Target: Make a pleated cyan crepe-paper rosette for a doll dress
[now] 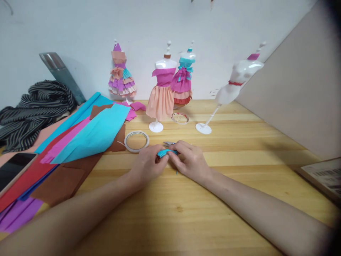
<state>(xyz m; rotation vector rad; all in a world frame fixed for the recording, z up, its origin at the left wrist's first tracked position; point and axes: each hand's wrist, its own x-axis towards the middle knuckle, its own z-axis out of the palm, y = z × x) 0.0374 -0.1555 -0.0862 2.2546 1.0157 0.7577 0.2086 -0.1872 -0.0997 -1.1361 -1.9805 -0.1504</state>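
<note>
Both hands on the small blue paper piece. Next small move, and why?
Probably hold the blue paper piece with the right hand alone and move the left hand to the tape roll. Both hands pinch the bunched piece just over the table, no tape shows on it, and the roll lies closest to the left hand.
</note>
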